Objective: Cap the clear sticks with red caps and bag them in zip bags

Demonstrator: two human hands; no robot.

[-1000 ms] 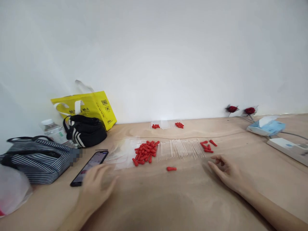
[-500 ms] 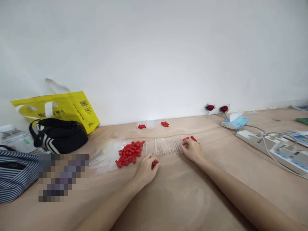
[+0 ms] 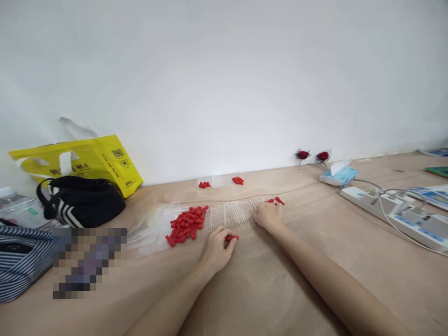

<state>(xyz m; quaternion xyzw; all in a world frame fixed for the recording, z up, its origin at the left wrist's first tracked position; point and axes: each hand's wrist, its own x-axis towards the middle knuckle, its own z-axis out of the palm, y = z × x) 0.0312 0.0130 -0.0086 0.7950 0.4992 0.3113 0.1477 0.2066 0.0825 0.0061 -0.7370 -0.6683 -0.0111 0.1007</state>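
Observation:
My left hand (image 3: 216,247) lies on the brown table with its fingertips pinched on a single red cap (image 3: 232,238), just below a row of clear thin tubes (image 3: 231,213). My right hand (image 3: 268,215) rests at the right end of that row, fingers curled on the tubes; whether it grips one I cannot tell. A pile of red caps (image 3: 185,224) lies left of the tubes on clear plastic bags (image 3: 154,227). A few more red caps (image 3: 276,201) sit just beyond my right hand.
Two small clear bags with red caps (image 3: 220,181) lie by the wall. A yellow bag (image 3: 87,161), black striped bag (image 3: 80,200) and striped tote (image 3: 21,259) stand at left. A power strip (image 3: 392,210) with cables, a tissue pack (image 3: 338,175) and two red roses (image 3: 311,155) are at right.
Both hands reached forward from the near table: the left closed on the loose red cap, the right moved to the tubes' right end. The view shifted right and forward.

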